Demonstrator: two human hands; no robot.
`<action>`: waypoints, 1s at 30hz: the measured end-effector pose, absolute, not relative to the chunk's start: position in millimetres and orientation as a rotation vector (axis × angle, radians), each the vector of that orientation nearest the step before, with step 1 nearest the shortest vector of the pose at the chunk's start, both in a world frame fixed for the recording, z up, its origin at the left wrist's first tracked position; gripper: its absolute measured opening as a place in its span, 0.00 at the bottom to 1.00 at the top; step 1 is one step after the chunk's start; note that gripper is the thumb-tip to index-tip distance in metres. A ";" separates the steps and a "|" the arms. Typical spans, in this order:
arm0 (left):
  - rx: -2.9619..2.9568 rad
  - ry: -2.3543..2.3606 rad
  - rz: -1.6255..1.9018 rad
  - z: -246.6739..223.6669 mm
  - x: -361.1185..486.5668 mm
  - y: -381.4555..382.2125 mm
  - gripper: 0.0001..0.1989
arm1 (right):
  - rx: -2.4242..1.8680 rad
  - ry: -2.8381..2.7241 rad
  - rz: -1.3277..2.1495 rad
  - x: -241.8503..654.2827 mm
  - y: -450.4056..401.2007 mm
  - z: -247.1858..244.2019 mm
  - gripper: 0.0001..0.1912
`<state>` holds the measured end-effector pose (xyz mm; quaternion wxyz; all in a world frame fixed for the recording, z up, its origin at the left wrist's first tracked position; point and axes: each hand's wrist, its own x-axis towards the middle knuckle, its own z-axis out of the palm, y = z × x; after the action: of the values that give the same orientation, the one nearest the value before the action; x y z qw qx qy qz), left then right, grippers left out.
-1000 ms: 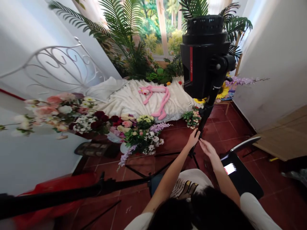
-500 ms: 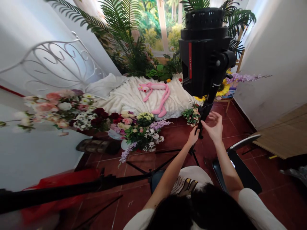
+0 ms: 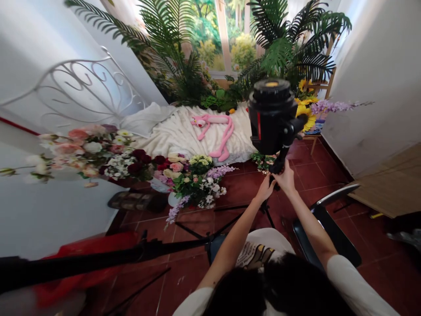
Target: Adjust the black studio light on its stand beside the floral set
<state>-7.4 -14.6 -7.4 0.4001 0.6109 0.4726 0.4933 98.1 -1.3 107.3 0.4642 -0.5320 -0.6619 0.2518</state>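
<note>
Lowered, the black cylindrical studio lamp (image 3: 271,118) now tops a seemingly shortened black metal stand (image 3: 279,165), which our left hand (image 3: 265,189) and right hand (image 3: 287,180) grasp.

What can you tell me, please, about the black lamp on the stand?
The lamp has a bulky black housing that looks hard, with a stepped round top, a yellowish disc in the middle of it and a red strip down one side. It sits roughly upright. A black bracket on its right side joins it to the stand. The left hand and right hand are on the stand below, not the lamp.
</note>
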 end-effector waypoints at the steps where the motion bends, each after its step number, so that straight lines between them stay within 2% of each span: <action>1: 1.545 1.203 1.235 -10.3 -7.5 -13.5 0.25 | -1.351 -1.621 0.619 97.6 -3.2 95.6 0.28; 5: 1.530 1.205 1.212 -20.0 -5.7 -9.9 0.23 | -1.395 -1.568 0.570 93.9 -7.2 70.1 0.28; 17: 1.486 1.254 1.267 -27.0 -4.1 -8.6 0.14 | -1.279 -1.450 0.608 90.6 -35.2 60.6 0.23; 21: 1.453 1.340 1.221 -21.3 -2.7 -12.3 0.15 | -1.390 -1.362 0.578 101.7 -64.2 42.0 0.18; 25: 1.449 1.374 1.205 -17.3 -0.8 -14.1 0.18 | -1.400 -1.157 0.828 104.0 -77.4 27.0 0.14; 30: 1.426 1.377 1.166 -13.6 -2.3 -13.6 0.18 | -1.129 -0.281 1.471 95.2 -61.3 29.3 0.03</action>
<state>-2.3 -13.6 -13.6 0.4086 0.5658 0.5464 0.4629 95.2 -61.3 29.3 0.5916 -0.4855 -0.1207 0.6322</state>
